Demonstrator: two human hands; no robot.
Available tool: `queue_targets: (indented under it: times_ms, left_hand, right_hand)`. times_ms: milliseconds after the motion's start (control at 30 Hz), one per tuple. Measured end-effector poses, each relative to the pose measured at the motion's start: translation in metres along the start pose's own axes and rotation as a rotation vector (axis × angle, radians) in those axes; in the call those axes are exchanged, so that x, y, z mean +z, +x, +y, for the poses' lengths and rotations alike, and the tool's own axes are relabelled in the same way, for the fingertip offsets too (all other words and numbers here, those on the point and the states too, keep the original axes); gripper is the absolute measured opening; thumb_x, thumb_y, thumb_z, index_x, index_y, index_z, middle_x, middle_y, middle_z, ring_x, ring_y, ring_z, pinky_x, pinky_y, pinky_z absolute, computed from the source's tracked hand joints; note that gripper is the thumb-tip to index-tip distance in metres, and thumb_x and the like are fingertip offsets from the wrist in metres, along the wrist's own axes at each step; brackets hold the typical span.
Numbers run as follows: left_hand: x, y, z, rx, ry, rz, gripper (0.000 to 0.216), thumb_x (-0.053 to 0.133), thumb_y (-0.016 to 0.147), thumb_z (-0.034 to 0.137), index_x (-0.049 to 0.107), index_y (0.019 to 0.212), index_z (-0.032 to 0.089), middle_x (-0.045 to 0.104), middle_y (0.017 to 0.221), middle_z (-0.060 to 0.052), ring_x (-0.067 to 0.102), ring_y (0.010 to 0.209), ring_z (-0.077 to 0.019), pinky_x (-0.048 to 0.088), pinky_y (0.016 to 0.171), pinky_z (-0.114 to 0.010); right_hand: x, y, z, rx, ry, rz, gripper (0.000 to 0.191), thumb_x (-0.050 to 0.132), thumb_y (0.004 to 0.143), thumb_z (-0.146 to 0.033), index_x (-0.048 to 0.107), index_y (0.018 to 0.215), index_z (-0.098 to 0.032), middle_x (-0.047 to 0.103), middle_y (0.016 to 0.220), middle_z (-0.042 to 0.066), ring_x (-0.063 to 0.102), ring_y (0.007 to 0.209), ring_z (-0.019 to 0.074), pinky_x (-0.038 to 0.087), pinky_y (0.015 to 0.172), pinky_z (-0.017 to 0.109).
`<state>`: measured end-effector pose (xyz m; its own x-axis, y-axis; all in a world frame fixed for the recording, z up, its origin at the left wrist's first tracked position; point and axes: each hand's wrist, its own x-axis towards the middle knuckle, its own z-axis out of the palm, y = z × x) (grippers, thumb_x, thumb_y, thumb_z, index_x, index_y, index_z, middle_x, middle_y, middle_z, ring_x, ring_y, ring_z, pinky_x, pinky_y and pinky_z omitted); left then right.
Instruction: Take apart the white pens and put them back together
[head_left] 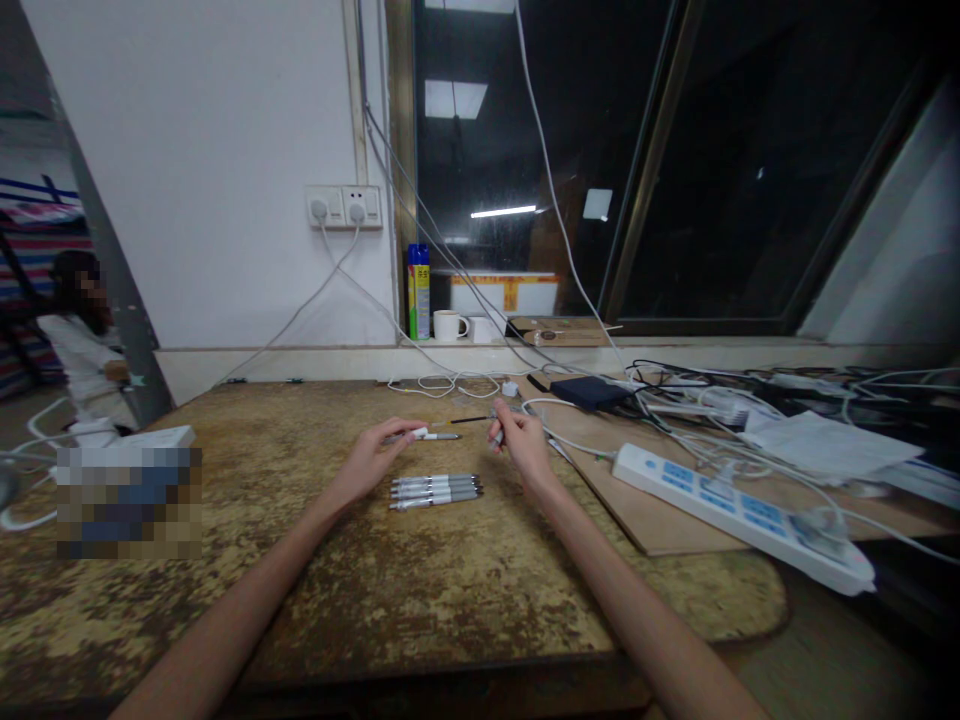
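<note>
My left hand (376, 447) is closed, with thumb and fingers pinching a slim white pen (426, 434) whose darker tip points right. Across from it, my right hand (521, 442) is curled around a small greyish piece; the fingers hide most of it, and I cannot make out its kind. A thin black pen refill (469, 420) lies between the hands, towards the back. Closer to me, several white-and-grey pens (435, 491) lie side by side in a neat row on the worn wooden table (420, 590).
A white power strip (739, 515) rests across a brown board (630, 510) at right, among tangled cables and papers (832, 445). A dark blue box (590, 392) sits behind. A spray can (419, 292) and white mug (448, 325) stand on the sill. A person (82, 340) is far left.
</note>
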<state>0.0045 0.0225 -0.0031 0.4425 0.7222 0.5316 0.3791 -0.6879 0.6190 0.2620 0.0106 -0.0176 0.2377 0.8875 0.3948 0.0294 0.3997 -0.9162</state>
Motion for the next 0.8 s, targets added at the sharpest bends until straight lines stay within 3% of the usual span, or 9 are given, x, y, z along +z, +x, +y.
queue_targets:
  times_ms: [500, 667, 800]
  left_hand:
    - [0.000, 0.000, 0.006, -0.014, -0.012, -0.042, 0.036, 0.053, 0.098, 0.041, 0.072, 0.123, 0.022, 0.071, 0.126, -0.007, 0.065, 0.117, -0.0247, 0.045, 0.107, -0.041]
    - [0.000, -0.002, 0.010, -0.044, -0.036, -0.031, 0.037, 0.057, 0.095, 0.042, 0.072, 0.122, 0.022, 0.072, 0.126, -0.006, 0.065, 0.118, -0.0250, 0.045, 0.109, -0.042]
    - [0.001, -0.002, 0.010, -0.048, -0.065, -0.002, 0.032, 0.062, 0.092, 0.042, 0.074, 0.114, 0.021, 0.075, 0.118, -0.007, 0.069, 0.109, -0.0241, 0.049, 0.103, -0.039]
  right_hand:
    - [0.002, -0.006, -0.006, -0.040, -0.109, -0.087, 0.067, 0.046, 0.089, -0.072, 0.060, 0.052, -0.019, 0.054, 0.043, 0.002, 0.050, 0.040, 0.0137, 0.036, 0.046, 0.026]
    - [0.008, -0.013, -0.008, -0.198, -0.280, -0.188, 0.047, 0.053, 0.093, -0.058, 0.068, 0.071, -0.020, 0.064, 0.059, 0.001, 0.058, 0.053, 0.0149, 0.043, 0.056, 0.026]
    - [0.013, -0.016, -0.005, -0.236, -0.268, -0.280, 0.034, 0.059, 0.091, -0.051, 0.071, 0.087, -0.020, 0.069, 0.071, 0.002, 0.063, 0.063, 0.0164, 0.046, 0.060, 0.025]
